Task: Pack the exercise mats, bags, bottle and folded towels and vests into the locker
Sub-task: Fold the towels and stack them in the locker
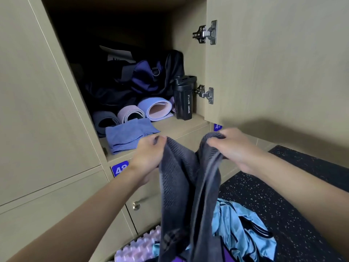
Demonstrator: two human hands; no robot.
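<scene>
Before the locker [188, 127], left hand [149, 156] and right hand [234, 146] each pinch the limp grey towel [181, 186] by its top edge; corners suit folding.

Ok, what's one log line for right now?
step: grey towel held up, unpacked | left hand: grips towel | right hand: grips towel | locker: mats, bags, bottle, blue towel inside | below: light blue garment

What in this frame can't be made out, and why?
Head view only.
- Bags at the back of the locker: shadow merges them, count unclear.
- White label on one bag: too dark to read.
- Grey towel, gripped by left hand and right hand: lower end blurred, cut by the bottom edge.
- Light blue garment: partly behind the towel.
- Number plate: partly behind the left wrist.
</scene>
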